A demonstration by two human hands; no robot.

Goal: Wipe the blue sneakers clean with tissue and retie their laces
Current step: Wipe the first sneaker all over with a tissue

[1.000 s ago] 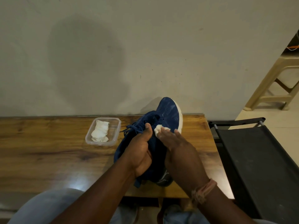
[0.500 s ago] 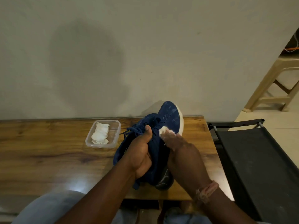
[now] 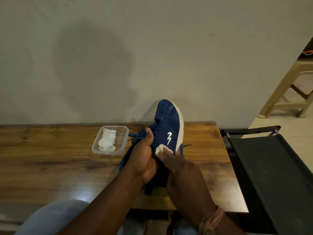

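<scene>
Wiping the side of one blue sneaker (image 3: 166, 128), held up over the worktop's (image 3: 50, 167) far right corner.

Left hand (image 3: 144, 160) clenched in a firm grip around the shoe's collar and lace area, thumb up along the eyelets, toe tilted toward the wall. Right hand (image 3: 172, 160) pressing a wad of tissue (image 3: 160, 148) against the blue mesh just below the white logo, fingers bent over it. Step in hand, by the look of it: wiping, with retying not yet begun, laces (image 3: 137, 135) hanging loose to the left. Next move likely calls for turning the shoe to reach the white sole edge. Clear plastic tub (image 3: 124, 131) with spare tissue near the far edge, just left of the shoe, close to the dangling laces. Black folding chair (image 3: 271, 167) beside the right edge. No second sneaker plainly in view.
</scene>
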